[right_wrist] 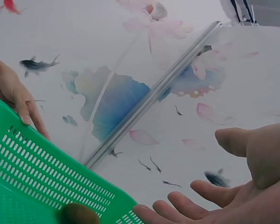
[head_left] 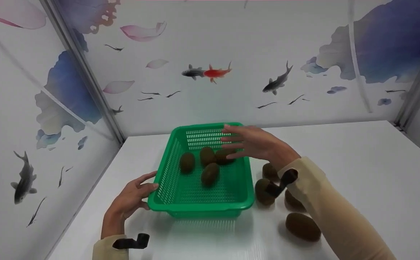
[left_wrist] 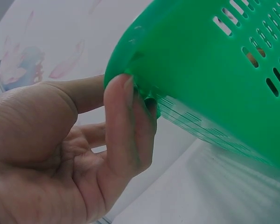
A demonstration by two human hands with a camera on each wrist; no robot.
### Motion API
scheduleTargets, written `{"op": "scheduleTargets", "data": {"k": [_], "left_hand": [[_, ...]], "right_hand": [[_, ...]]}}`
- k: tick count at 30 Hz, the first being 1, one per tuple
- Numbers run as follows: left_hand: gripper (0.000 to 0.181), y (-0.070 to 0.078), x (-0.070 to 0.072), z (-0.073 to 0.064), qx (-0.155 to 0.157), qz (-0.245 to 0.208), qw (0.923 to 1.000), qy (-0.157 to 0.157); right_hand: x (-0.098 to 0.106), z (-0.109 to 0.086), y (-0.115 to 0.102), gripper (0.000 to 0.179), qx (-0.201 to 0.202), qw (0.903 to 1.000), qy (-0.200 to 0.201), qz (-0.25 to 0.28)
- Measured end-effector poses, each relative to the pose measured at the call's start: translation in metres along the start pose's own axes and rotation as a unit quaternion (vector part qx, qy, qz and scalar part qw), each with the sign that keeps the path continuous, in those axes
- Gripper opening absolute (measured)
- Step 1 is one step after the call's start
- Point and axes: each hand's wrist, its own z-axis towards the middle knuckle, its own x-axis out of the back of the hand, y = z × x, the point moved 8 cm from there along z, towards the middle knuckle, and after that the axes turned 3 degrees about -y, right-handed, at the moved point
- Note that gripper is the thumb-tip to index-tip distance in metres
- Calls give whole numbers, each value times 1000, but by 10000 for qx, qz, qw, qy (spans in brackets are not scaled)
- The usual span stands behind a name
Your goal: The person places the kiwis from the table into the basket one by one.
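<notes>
Green plastic basket [head_left: 201, 207], four kiwifruit [head_left: 210, 175] inside, is pinched at one side by the left hand [head_left: 132, 196], apparently for steadiness, while the right hand [head_left: 258, 144] hovers above, fingers spread.

Basket [head_left: 201, 207] green, slotted pattern. Kiwis [head_left: 210, 174] brown. Table [head_left: 358, 162] white. Wall [head_left: 242, 39] white, printed with blue-grey leaves [head_left: 387, 43], pink petals [head_left: 141, 33], dark grey fish [head_left: 277, 82], a red fish [head_left: 215, 73]. Sleeves [head_left: 334, 213] beige, wrist cameras [head_left: 143, 240] black. Posts [head_left: 83, 72] silver-grey.
</notes>
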Motion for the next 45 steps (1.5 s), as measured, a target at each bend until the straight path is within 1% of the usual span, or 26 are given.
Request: {"op": "scheduleTargets", "data": {"k": [3, 7, 11, 15, 18, 25, 32, 40, 45], "left_hand": [[73, -1, 0, 0, -6, 8, 10000, 10], [73, 0, 0, 0, -17, -7, 10000, 50], [73, 0, 0, 1, -7, -38, 10000, 23], [73, 0, -1, 1, -31, -60, 10000, -13], [74, 0, 0, 1, -54, -60, 10000, -25], [74, 1, 0, 0, -63, -69, 10000, -7], [73, 1, 0, 0, -41, 0, 10000, 5], [73, 2, -1, 0, -82, -50, 9999, -105], [74, 4, -1, -1, -49, -111, 9998, -124]], "right_hand": [[11, -15, 2, 63, 89, 9996, -28, -249], [27, -32, 6, 66, 179, 9982, -46, -572], [45, -48, 12, 70, 287, 9957, -30, -877], [62, -62, 16, 71, 428, 9943, 101, -971], [74, -67, 19, 69, 512, 9942, 211, -922], [89, -70, 29, 66, 602, 9928, 300, -994], [100, -64, 46, 68, 520, 9942, 432, -834], [118, -59, 60, 73, 378, 9887, 787, -1219], [134, -59, 69, 75, 384, 9858, 1116, -1196]]}}
